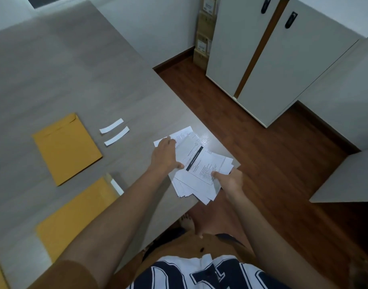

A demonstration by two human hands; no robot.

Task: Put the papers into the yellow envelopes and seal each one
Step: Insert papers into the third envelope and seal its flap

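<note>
Fanned printed papers (196,163) at table (74,69) corner. Left hand (163,154) lies flat on them, fingers relaxed; right hand (229,180) pinches top sheet's near edge w/ thumb.

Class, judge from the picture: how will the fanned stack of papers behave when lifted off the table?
The papers are thin loose sheets, so probably floppy and light. Already fanned at the table edge, they may slide apart unless both hands square them.

Papers (196,163) at the table's (74,69) right corner — envelopes (66,147) and strips (114,132) lie left.
</note>
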